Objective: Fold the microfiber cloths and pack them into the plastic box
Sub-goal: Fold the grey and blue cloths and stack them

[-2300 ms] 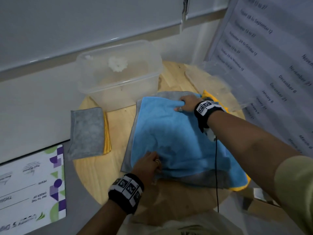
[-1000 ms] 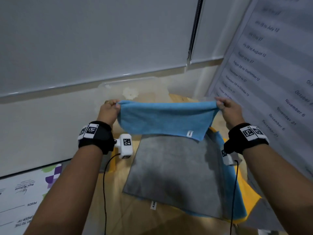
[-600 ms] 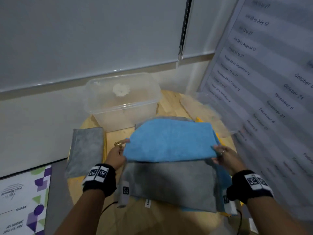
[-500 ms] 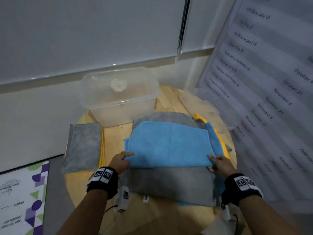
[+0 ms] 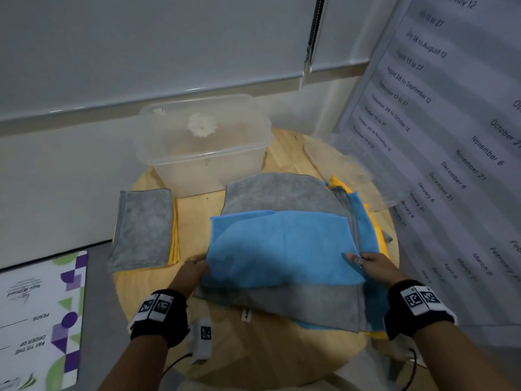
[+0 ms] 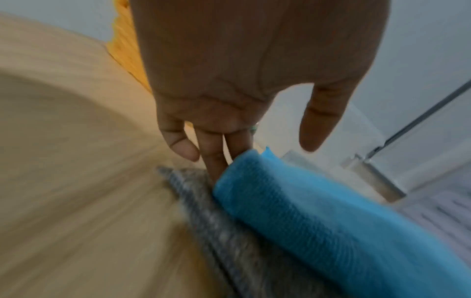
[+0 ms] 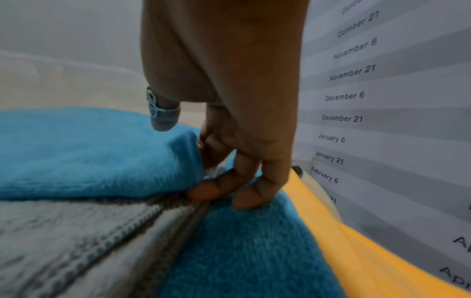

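Note:
A blue microfiber cloth (image 5: 282, 246), folded in half, lies on a flat grey cloth (image 5: 282, 193) that tops a stack of blue and yellow cloths. My left hand (image 5: 198, 268) is at its near left corner. In the left wrist view its straight fingers (image 6: 216, 167) reach under the blue cloth (image 6: 318, 217) while the thumb stands clear above. My right hand (image 5: 358, 261) pinches the near right corner; its thumb lies on the blue cloth (image 7: 89, 153) and a curled finger (image 7: 211, 149) sits beneath. The clear plastic box (image 5: 208, 173) stands open behind the stack.
A folded grey cloth (image 5: 143, 227) rests on a folded yellow one (image 5: 175, 238) at the left of the round wooden table (image 5: 267, 362). The clear lid (image 5: 346, 170) leans at the back right against a dated poster (image 5: 451, 136). A printed sheet (image 5: 36, 320) lies far left.
Both hands lifted the blue cloth off the stack, held it up by two corners, then folded it in half and laid it down on the grey cloth.

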`<state>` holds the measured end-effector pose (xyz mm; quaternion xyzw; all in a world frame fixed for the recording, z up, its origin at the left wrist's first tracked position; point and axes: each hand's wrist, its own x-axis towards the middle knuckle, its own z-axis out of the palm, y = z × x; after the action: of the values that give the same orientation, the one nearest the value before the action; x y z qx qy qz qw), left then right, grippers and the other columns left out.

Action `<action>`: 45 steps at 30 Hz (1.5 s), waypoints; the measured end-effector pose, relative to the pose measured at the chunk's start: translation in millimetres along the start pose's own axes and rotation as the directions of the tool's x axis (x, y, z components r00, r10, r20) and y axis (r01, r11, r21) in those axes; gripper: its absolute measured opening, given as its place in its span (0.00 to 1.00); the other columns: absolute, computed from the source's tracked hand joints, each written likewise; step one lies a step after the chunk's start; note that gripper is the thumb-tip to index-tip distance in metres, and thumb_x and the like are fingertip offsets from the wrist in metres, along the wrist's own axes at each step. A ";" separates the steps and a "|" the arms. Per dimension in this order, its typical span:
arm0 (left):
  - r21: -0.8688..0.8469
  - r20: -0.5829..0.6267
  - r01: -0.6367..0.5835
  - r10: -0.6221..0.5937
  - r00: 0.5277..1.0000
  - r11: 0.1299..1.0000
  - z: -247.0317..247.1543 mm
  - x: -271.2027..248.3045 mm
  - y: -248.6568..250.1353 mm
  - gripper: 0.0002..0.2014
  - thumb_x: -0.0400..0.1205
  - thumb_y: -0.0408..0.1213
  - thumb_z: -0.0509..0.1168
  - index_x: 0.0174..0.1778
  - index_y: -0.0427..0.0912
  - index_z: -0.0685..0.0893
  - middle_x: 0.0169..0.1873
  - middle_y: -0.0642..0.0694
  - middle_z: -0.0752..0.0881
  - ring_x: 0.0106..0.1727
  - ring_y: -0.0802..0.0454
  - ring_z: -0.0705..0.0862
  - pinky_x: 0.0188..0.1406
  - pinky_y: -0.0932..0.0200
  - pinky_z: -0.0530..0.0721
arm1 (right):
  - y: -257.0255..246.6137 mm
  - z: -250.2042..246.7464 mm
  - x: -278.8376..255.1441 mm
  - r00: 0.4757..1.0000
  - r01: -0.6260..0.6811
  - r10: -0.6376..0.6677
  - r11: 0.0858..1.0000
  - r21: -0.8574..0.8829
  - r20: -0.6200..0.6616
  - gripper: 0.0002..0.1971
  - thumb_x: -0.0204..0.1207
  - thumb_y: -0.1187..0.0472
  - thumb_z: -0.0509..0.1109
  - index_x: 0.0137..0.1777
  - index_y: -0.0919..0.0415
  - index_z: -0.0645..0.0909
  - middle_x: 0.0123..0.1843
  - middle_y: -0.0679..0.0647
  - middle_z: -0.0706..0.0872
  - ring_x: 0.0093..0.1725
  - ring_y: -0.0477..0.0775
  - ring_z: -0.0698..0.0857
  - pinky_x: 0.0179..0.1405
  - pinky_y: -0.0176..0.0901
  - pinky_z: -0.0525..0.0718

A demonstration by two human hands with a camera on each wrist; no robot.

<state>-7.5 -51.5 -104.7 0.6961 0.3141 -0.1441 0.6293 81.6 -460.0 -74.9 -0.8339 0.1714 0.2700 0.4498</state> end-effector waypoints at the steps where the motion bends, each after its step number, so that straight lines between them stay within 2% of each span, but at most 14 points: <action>1: 0.070 0.011 0.048 -0.049 0.999 0.996 6.2 -2.6 -2.0 0.27 0.69 0.43 0.71 0.61 0.32 0.81 0.59 0.36 0.84 0.57 0.43 0.81 0.59 0.48 0.79 | -0.9 3.2 0.6 0.999 -0.037 0.037 0.999 -0.009 0.012 0.16 0.71 0.44 0.74 0.36 0.59 0.87 0.38 0.51 0.88 0.40 0.52 0.87 0.43 0.44 0.84; 3: 0.329 -0.067 0.052 -0.032 0.997 0.943 16.4 -1.0 1.0 0.22 0.80 0.49 0.66 0.59 0.33 0.83 0.53 0.38 0.84 0.55 0.42 0.81 0.52 0.54 0.75 | -9.0 7.7 7.4 0.997 -0.052 0.048 0.996 -0.074 -0.055 0.21 0.71 0.41 0.72 0.29 0.58 0.82 0.33 0.51 0.84 0.37 0.54 0.83 0.37 0.44 0.79; 5: 0.496 -0.163 0.035 0.053 0.985 0.868 21.6 4.1 10.0 0.23 0.82 0.50 0.61 0.57 0.30 0.83 0.54 0.33 0.85 0.58 0.38 0.82 0.52 0.53 0.74 | -20.7 12.6 17.0 0.988 -0.023 0.000 0.989 -0.146 -0.157 0.21 0.73 0.41 0.70 0.34 0.60 0.82 0.35 0.53 0.83 0.40 0.58 0.81 0.40 0.44 0.75; 9: 0.469 -0.192 -0.198 0.318 0.928 0.861 25.2 13.0 29.5 0.11 0.82 0.31 0.62 0.56 0.28 0.82 0.54 0.29 0.85 0.58 0.35 0.82 0.56 0.54 0.74 | -31.9 18.7 43.7 0.957 0.100 -0.129 0.987 -0.124 -0.261 0.18 0.77 0.53 0.70 0.40 0.72 0.79 0.40 0.67 0.84 0.45 0.66 0.83 0.41 0.48 0.73; 12: 0.397 -0.195 -0.345 0.446 0.874 0.851 16.4 8.8 37.2 0.14 0.77 0.21 0.60 0.58 0.27 0.80 0.54 0.29 0.84 0.59 0.37 0.81 0.56 0.60 0.71 | -21.9 19.5 49.3 0.944 0.128 -0.118 0.992 0.011 -0.309 0.10 0.76 0.61 0.71 0.34 0.63 0.78 0.39 0.63 0.83 0.43 0.60 0.82 0.46 0.53 0.79; 14: 0.362 -0.172 -0.342 0.423 0.890 0.867 7.2 10.8 30.3 0.20 0.72 0.31 0.61 0.60 0.29 0.79 0.55 0.32 0.84 0.59 0.40 0.80 0.57 0.58 0.73 | -8.7 21.1 45.0 0.956 0.112 -0.081 0.989 0.097 -0.282 0.09 0.74 0.67 0.71 0.34 0.59 0.79 0.40 0.61 0.84 0.43 0.59 0.83 0.47 0.54 0.81; 16: 0.289 -0.102 -0.223 0.262 0.960 0.931 1.8 17.7 22.8 0.26 0.67 0.43 0.65 0.60 0.33 0.81 0.54 0.35 0.85 0.57 0.42 0.82 0.58 0.53 0.78 | 0.4 23.9 40.9 0.985 0.081 -0.063 0.991 0.109 -0.163 0.07 0.74 0.71 0.71 0.38 0.60 0.81 0.45 0.63 0.87 0.45 0.59 0.85 0.50 0.53 0.83; 19: 0.220 -0.075 -0.015 0.032 0.997 0.975 9.1 33.3 26.6 0.21 0.75 0.53 0.68 0.54 0.39 0.83 0.50 0.40 0.86 0.56 0.41 0.84 0.56 0.51 0.82 | -1.9 26.2 44.6 0.991 0.093 -0.087 0.994 0.051 -0.104 0.06 0.75 0.59 0.73 0.48 0.61 0.85 0.49 0.59 0.89 0.48 0.58 0.87 0.55 0.56 0.85; 23: 0.444 -0.241 -0.042 0.164 0.957 0.895 23.6 51.3 46.6 0.21 0.84 0.44 0.60 0.62 0.28 0.79 0.60 0.30 0.82 0.63 0.36 0.80 0.59 0.51 0.74 | -27.4 25.6 54.4 0.963 0.184 -0.196 0.980 -0.083 -0.182 0.14 0.82 0.54 0.63 0.54 0.64 0.84 0.50 0.57 0.85 0.52 0.56 0.82 0.51 0.46 0.77; 28: 0.398 -0.377 -0.151 0.312 0.872 0.905 28.1 64.3 61.6 0.14 0.85 0.33 0.58 0.58 0.25 0.78 0.56 0.26 0.82 0.60 0.33 0.79 0.59 0.49 0.73 | -45.3 22.4 63.6 0.923 0.294 -0.294 0.955 -0.038 -0.250 0.12 0.83 0.62 0.61 0.49 0.70 0.83 0.44 0.58 0.83 0.47 0.54 0.80 0.39 0.40 0.74; 31: 0.405 -0.370 -0.112 0.274 0.888 0.907 28.7 71.5 63.1 0.15 0.85 0.34 0.58 0.59 0.24 0.77 0.58 0.26 0.81 0.62 0.33 0.79 0.60 0.50 0.72 | -46.0 22.2 67.7 0.925 0.312 -0.293 0.949 0.043 -0.241 0.10 0.83 0.62 0.62 0.46 0.66 0.82 0.42 0.58 0.84 0.43 0.55 0.81 0.36 0.34 0.78; 34: 0.481 -0.280 -0.012 0.167 0.945 0.876 29.9 80.7 64.9 0.19 0.86 0.38 0.56 0.63 0.23 0.75 0.64 0.26 0.77 0.66 0.33 0.76 0.64 0.50 0.70 | -48.6 24.7 70.3 0.946 0.292 -0.272 0.952 0.097 -0.174 0.11 0.83 0.60 0.63 0.46 0.65 0.83 0.42 0.58 0.85 0.41 0.54 0.83 0.40 0.43 0.81; 39: 0.529 -0.217 -0.003 0.139 0.966 0.849 31.1 91.4 74.1 0.21 0.86 0.43 0.55 0.58 0.25 0.78 0.61 0.26 0.79 0.63 0.33 0.78 0.61 0.49 0.73 | -54.6 25.2 75.4 0.981 0.176 -0.152 0.958 0.227 -0.118 0.12 0.82 0.58 0.64 0.43 0.62 0.85 0.42 0.58 0.88 0.44 0.60 0.86 0.50 0.54 0.84; 45: 0.485 -0.279 -0.123 0.286 0.917 0.866 24.1 82.5 85.7 0.14 0.83 0.42 0.61 0.43 0.33 0.83 0.47 0.28 0.85 0.52 0.36 0.83 0.48 0.53 0.74 | -58.4 12.1 71.1 0.953 0.259 -0.177 0.896 0.360 -0.245 0.07 0.79 0.61 0.68 0.44 0.57 0.87 0.34 0.47 0.89 0.36 0.51 0.87 0.41 0.44 0.86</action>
<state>112.9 -54.6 -90.5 0.8683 0.2989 -0.0223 0.3952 165.5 -421.4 -84.9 -0.7656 0.1720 0.0904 0.6133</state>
